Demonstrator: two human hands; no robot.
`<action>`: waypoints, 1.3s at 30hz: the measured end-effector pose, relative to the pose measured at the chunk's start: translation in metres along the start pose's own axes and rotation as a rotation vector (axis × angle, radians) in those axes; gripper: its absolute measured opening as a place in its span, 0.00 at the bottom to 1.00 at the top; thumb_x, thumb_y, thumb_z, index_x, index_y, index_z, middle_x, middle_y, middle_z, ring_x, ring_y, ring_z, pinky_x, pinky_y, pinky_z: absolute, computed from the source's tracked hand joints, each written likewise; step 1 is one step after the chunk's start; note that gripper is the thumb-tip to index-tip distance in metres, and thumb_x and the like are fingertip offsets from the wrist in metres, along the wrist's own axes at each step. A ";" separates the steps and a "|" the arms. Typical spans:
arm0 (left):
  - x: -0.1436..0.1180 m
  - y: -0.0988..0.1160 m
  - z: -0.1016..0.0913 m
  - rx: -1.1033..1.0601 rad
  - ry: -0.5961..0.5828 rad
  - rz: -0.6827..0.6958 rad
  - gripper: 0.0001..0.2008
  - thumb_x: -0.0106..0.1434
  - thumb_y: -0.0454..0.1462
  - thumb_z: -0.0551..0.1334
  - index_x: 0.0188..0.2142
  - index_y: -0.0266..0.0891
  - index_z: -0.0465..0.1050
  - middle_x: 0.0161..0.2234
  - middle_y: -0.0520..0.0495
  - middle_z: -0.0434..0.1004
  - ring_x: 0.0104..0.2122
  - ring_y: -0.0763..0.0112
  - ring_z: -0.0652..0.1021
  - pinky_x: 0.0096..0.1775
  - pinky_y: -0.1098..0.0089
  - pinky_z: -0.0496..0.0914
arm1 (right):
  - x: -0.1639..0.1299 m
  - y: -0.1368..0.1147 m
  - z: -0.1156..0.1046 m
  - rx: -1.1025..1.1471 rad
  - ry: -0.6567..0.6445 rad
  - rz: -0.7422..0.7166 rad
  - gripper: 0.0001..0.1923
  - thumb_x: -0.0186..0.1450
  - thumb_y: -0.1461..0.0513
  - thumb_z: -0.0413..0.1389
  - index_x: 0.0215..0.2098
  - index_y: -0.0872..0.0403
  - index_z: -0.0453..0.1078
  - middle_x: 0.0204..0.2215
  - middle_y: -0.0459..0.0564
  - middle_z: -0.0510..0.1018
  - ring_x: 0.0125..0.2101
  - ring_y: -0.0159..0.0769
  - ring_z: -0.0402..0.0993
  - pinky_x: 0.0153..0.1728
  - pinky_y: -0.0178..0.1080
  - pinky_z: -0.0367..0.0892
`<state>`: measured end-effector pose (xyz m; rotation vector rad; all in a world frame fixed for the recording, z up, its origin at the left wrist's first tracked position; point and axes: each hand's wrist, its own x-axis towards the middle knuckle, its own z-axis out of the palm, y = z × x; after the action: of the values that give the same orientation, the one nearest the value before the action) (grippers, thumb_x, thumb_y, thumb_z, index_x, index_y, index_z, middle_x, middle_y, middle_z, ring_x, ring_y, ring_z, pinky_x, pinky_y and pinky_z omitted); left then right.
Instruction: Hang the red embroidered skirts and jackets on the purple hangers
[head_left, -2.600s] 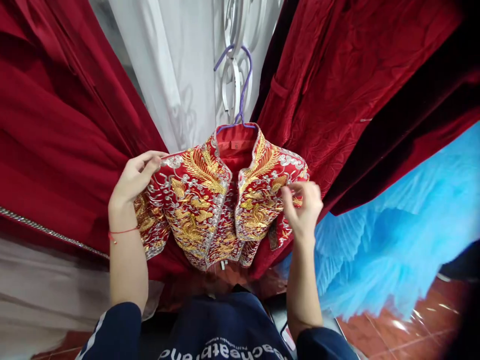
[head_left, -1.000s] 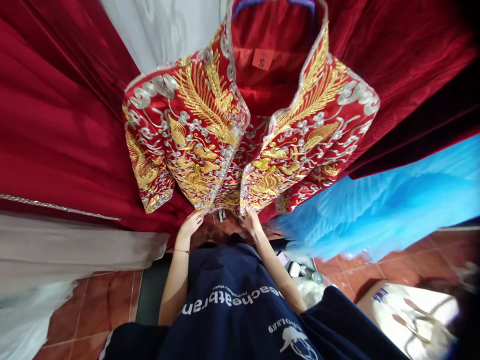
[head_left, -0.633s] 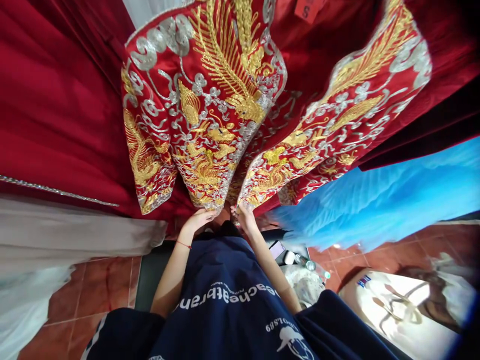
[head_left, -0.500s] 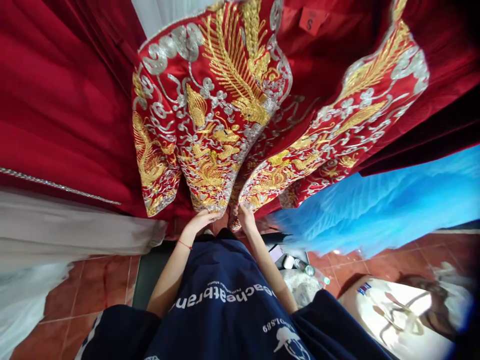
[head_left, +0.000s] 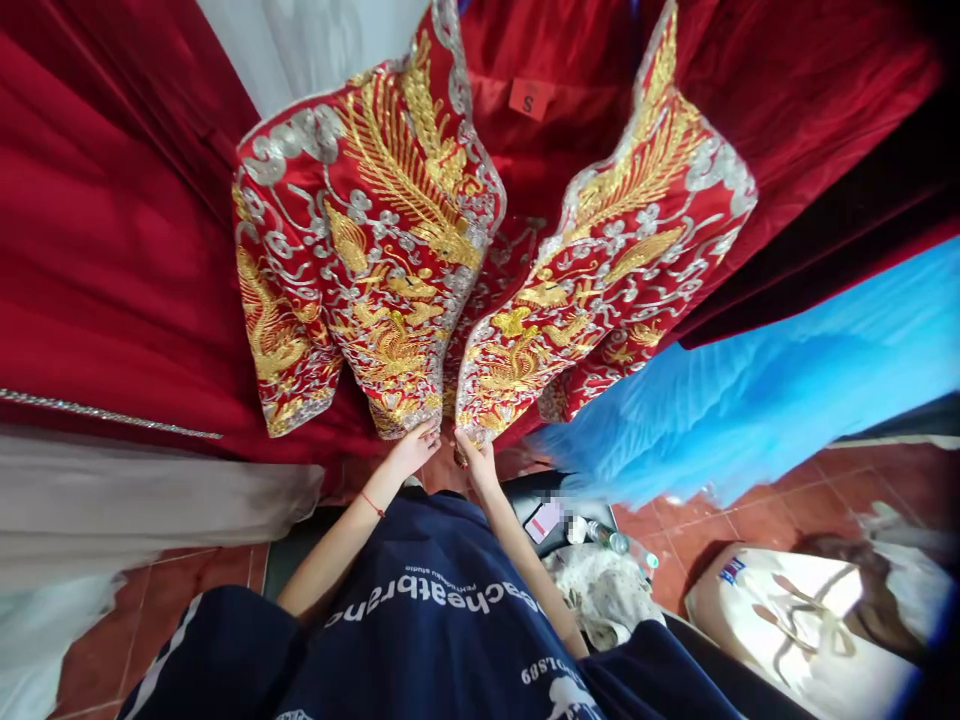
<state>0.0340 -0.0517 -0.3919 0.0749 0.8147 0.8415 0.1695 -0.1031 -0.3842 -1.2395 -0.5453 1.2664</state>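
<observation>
Now the left hand point(head_left: 415, 450) and right hand point(head_left: 478, 463) are low on the red embroidered jacket point(head_left: 394, 310), no longer near its shoulders as seconds ago. Fingers point(head_left: 429, 432) of each pinch one bottom front corner, almost side by side. Jacket hangs just above them, front edges nearly meeting there, gaping higher up. So handling seems shifted to the lower front. Blue ruffled fabric point(head_left: 795, 390): right of the fingers.

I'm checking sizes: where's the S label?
In the head view, the S label sits just right of top centre, on the red lining inside the embroidered jacket.
</observation>
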 end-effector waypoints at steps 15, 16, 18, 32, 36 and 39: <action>-0.027 -0.014 0.019 0.090 -0.045 -0.128 0.12 0.62 0.31 0.65 0.22 0.38 0.69 0.20 0.54 0.66 0.23 0.75 0.68 0.37 0.69 0.68 | -0.017 -0.011 0.007 0.089 0.057 0.011 0.16 0.51 0.55 0.71 0.32 0.52 0.73 0.28 0.47 0.80 0.32 0.35 0.76 0.38 0.38 0.72; -0.026 -0.015 0.017 0.094 -0.040 -0.120 0.11 0.61 0.31 0.66 0.23 0.38 0.70 0.21 0.53 0.68 0.25 0.74 0.70 0.38 0.68 0.69 | -0.018 -0.011 0.007 0.088 0.052 0.014 0.16 0.51 0.55 0.71 0.32 0.52 0.73 0.29 0.47 0.80 0.33 0.35 0.76 0.39 0.38 0.72; -0.025 -0.015 0.015 0.103 -0.032 -0.100 0.08 0.60 0.31 0.66 0.25 0.38 0.72 0.24 0.51 0.72 0.28 0.72 0.72 0.41 0.67 0.69 | -0.018 -0.010 0.007 0.087 0.044 0.018 0.16 0.51 0.57 0.71 0.34 0.51 0.73 0.32 0.47 0.81 0.35 0.36 0.77 0.42 0.39 0.72; -0.030 -0.022 0.004 0.212 -0.057 0.047 0.06 0.55 0.34 0.71 0.29 0.39 0.74 0.26 0.53 0.76 0.30 0.74 0.75 0.39 0.70 0.71 | -0.023 0.001 0.000 0.109 0.064 0.047 0.19 0.49 0.59 0.71 0.37 0.53 0.76 0.34 0.47 0.82 0.34 0.37 0.78 0.43 0.41 0.73; -0.033 -0.022 0.000 0.276 -0.009 0.104 0.08 0.56 0.33 0.70 0.36 0.40 0.77 0.33 0.50 0.80 0.38 0.68 0.78 0.44 0.66 0.70 | -0.022 0.000 0.008 0.131 0.072 0.045 0.20 0.49 0.59 0.71 0.38 0.52 0.75 0.32 0.46 0.82 0.37 0.38 0.78 0.43 0.41 0.73; -0.035 -0.023 -0.002 0.302 0.030 0.159 0.10 0.54 0.34 0.71 0.37 0.40 0.78 0.35 0.48 0.82 0.41 0.63 0.79 0.46 0.65 0.70 | -0.021 -0.001 0.015 0.143 0.070 0.051 0.20 0.49 0.59 0.71 0.39 0.51 0.74 0.30 0.46 0.81 0.39 0.40 0.78 0.44 0.41 0.73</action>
<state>0.0339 -0.0919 -0.3804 0.3988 0.9693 0.8645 0.1508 -0.1164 -0.3727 -1.1798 -0.3681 1.2773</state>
